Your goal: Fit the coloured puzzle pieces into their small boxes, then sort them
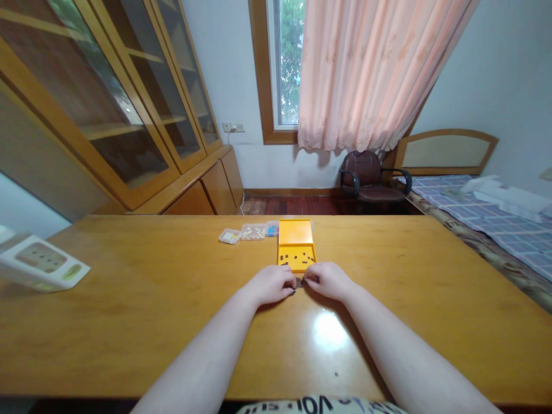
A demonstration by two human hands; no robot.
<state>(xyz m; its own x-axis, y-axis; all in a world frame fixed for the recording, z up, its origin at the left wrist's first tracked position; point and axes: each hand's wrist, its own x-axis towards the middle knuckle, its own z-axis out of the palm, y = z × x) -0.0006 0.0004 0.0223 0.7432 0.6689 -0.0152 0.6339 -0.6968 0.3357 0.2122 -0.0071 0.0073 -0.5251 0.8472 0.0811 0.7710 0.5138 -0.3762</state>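
A small dark brown piece (299, 282) is between my two hands, just in front of a yellow tray (296, 246). My left hand (276, 283) has its fingers bent and closed at the piece's left end. On the other side, my right hand (328, 280) pinches at its right end. The piece's exact kind is too small to make out, and my fingers cover part of it. Several small dark bits (295, 257) lie scattered in the near half of the tray.
Left of the tray stand clear boxes: one with blue pieces (272, 230), one with pale pieces (253, 232), and a smaller one (229, 236). A white device (43, 261) is at the table's left. A chair (366, 178) stands beyond the wooden table (172, 333).
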